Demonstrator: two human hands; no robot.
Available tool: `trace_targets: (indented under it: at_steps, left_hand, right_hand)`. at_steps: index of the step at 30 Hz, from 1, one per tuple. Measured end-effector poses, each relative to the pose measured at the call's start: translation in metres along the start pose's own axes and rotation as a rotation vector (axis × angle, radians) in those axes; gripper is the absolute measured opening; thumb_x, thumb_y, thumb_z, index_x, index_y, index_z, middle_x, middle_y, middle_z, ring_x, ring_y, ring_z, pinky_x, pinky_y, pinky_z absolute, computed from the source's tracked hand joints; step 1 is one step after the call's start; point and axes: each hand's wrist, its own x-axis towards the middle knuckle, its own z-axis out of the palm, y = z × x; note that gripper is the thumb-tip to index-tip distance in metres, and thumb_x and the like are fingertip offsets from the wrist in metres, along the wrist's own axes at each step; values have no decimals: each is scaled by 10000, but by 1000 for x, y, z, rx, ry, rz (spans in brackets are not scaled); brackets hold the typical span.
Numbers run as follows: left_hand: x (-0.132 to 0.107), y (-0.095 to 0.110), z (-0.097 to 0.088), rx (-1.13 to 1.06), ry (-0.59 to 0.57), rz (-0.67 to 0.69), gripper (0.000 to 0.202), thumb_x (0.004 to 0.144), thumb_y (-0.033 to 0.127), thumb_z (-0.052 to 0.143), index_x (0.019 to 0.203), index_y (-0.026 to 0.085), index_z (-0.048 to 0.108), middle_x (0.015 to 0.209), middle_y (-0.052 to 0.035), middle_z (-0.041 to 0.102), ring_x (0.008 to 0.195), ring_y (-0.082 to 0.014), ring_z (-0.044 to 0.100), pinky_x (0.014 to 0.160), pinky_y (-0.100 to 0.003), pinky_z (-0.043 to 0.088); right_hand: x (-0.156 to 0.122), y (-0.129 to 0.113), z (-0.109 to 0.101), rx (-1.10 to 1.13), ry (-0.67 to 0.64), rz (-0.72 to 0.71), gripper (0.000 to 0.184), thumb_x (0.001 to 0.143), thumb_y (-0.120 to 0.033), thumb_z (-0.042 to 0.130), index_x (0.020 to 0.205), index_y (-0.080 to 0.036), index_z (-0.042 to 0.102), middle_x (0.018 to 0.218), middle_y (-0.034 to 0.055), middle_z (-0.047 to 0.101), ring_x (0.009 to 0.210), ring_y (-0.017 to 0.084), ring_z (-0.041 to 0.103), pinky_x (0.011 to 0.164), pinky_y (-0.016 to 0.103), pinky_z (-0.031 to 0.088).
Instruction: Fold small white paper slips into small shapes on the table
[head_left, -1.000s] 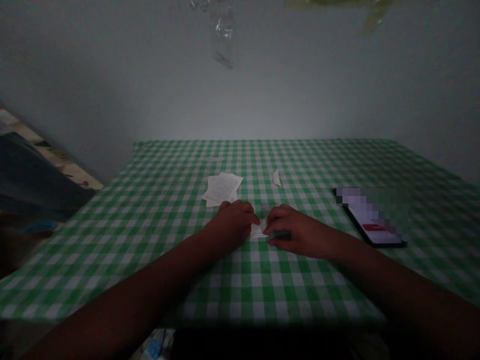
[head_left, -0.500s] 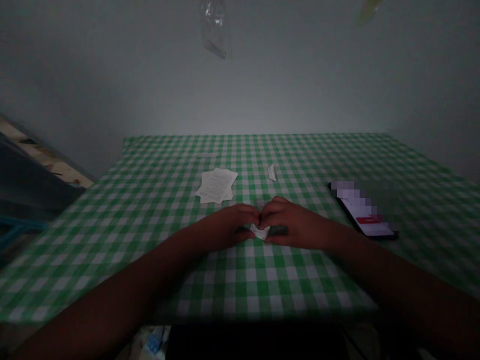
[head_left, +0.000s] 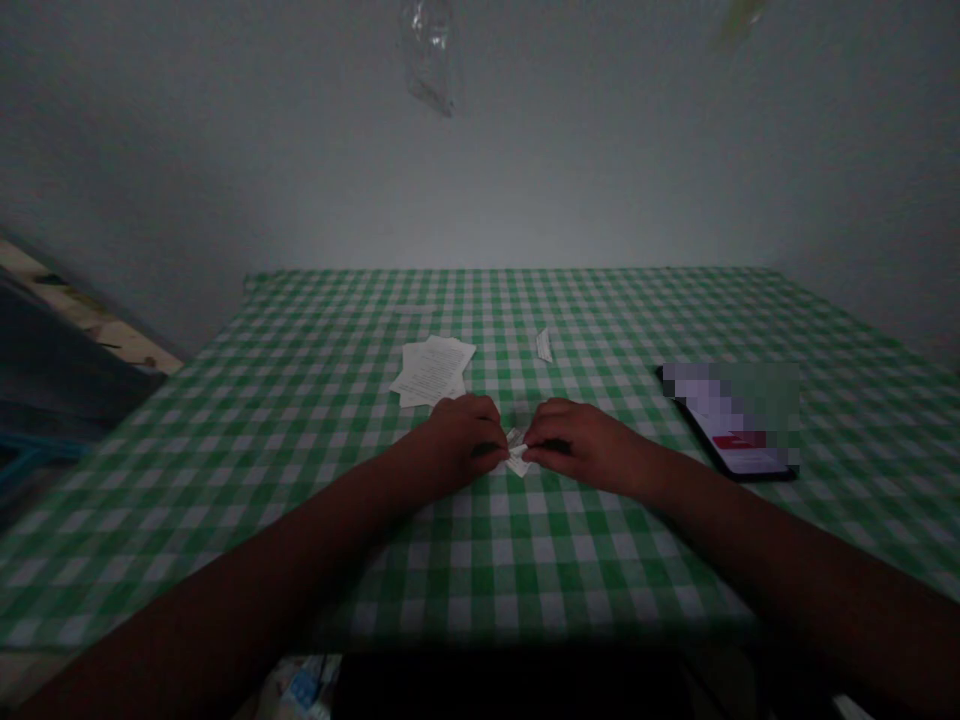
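Note:
Between my hands is a small folded piece of paper [head_left: 518,462], white with faint print, resting at or just above the checked tablecloth. My left hand [head_left: 461,440] pinches its left side between thumb and fingers. From the right, my right hand [head_left: 574,440] pinches the opposite side in the same way. The fingertips cover part of the paper, so its full shape is hidden. Just beyond my left hand lies a stack of printed paper sheets [head_left: 435,368], fanned at angles. A small folded paper strip [head_left: 544,345] lies farther back.
A green and white checked tablecloth [head_left: 600,560] covers the table, which meets a plain wall [head_left: 600,150]. To the right lies a phone [head_left: 750,458] with its screen lit and partly blurred. A clear plastic bag [head_left: 431,60] hangs on the wall.
My fingertips have drawn apart from each other, and more of the folded paper shows between them. The sheets, strip and phone have stayed in place.

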Motion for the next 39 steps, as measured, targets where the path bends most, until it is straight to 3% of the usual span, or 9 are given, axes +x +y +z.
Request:
trace_targets:
  at_steps: [7,13,19,24,31,35,39]
  left_hand:
    - [1,-5,4,13,0,-42,126,920,250,602,942,200,715,1002,-41,652,964,-184,591,868,-336,442]
    - [1,2,4,30,-14,-164,121,924,267,593,936,197,691,992,-41,643,983,-208,582,878,-387,409]
    - [-4,0,9,67,16,-151,91,903,285,617,948,226,668,1017,-23,620,1018,-219,556,906,-416,382]
    - [-1,5,3,117,39,-78,116,931,221,541,943,201,654,1024,-47,626,1009,-221,557,876,-400,407]
    - [-1,6,-3,-98,216,-110,152,969,302,520,971,212,643,915,-15,683,843,-164,624,794,-323,477]
    - [-3,9,-5,-151,363,-55,83,936,260,584,943,195,635,914,-6,679,846,-138,628,801,-280,487]
    - [-3,13,-9,-164,365,29,68,934,234,581,925,182,625,930,-17,675,879,-139,633,822,-280,490]
  right_hand:
    - [1,-3,-3,-45,-26,80,145,950,-223,573,906,-164,697,866,53,652,858,177,605,800,313,474]
    - [2,-3,1,-125,-18,152,181,971,-242,528,893,-156,667,876,65,638,870,193,585,827,342,468]
    - [0,-5,2,-104,-15,160,132,951,-265,560,899,-177,644,896,56,623,879,188,572,818,338,471]
    - [0,-3,6,-68,102,119,168,923,-288,614,1051,-186,651,986,75,633,964,207,580,856,372,491]
    - [1,-2,10,-38,431,28,118,933,-267,605,999,-219,691,1051,79,666,1006,208,629,891,402,536]
    - [0,-8,9,19,524,16,114,901,-264,655,1000,-228,699,1124,82,682,1082,214,641,951,406,526]
    - [-1,-15,7,173,581,46,98,843,-272,728,928,-231,703,1076,64,712,1051,212,664,950,409,522]
